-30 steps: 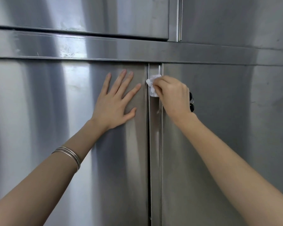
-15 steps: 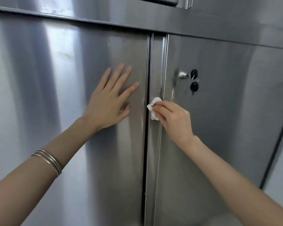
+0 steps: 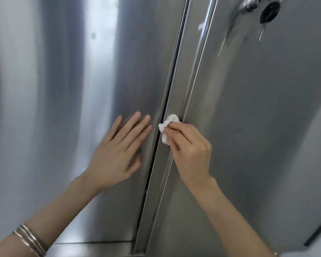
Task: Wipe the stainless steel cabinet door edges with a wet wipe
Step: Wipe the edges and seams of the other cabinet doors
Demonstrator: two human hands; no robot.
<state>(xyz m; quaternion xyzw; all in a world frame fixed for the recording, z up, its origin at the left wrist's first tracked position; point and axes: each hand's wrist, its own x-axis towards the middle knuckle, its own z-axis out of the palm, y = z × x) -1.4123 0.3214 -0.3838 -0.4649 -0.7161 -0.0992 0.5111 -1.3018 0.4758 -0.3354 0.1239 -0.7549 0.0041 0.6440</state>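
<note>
Two stainless steel cabinet doors meet at a vertical edge strip (image 3: 176, 93) running down the middle of the view. My right hand (image 3: 190, 154) pinches a crumpled white wet wipe (image 3: 168, 127) and holds it against this strip, about halfway down the frame. My left hand (image 3: 117, 153) lies flat with straight fingers on the left door (image 3: 63, 108), just left of the dark gap beside the strip. The right door (image 3: 258, 117) is to the right of my right hand.
A lock with a black-headed key (image 3: 267, 12) sticks out of the right door at the top right. The left door's bottom edge and a steel ledge (image 3: 93, 247) show at the lower middle. A dark vertical line (image 3: 319, 230) borders the cabinet at the lower right.
My right hand has slid the wipe down the centre strip, from near the top of the doors to well below the lock. My left hand has moved down the left door with it.
</note>
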